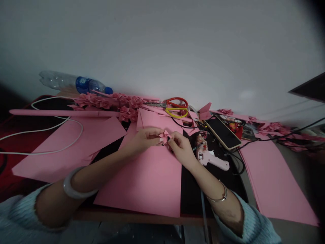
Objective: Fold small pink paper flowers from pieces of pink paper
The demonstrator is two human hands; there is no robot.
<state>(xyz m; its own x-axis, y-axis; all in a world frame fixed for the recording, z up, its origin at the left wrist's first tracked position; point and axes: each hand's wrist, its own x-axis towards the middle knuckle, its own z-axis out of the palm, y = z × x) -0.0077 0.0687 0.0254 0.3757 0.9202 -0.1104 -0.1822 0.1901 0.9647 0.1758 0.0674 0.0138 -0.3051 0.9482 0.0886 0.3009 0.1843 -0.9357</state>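
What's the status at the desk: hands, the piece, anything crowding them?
Left hand and right hand both pinching small folded pink paper piece. Held above pink sheet. Glue gun just right of right hand.

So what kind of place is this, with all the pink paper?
Probably a craft table at home, pushed against a plain wall. Pink paper sheets cover it, folded paper flowers pile up at the back, and scissors and a pink glue gun lie nearby.

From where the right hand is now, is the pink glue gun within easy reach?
Probably yes. The right hand lies just beside the pink glue gun, with nothing between them. But it and the left hand are both pinching the small folded pink paper piece, so it would have to let go first.
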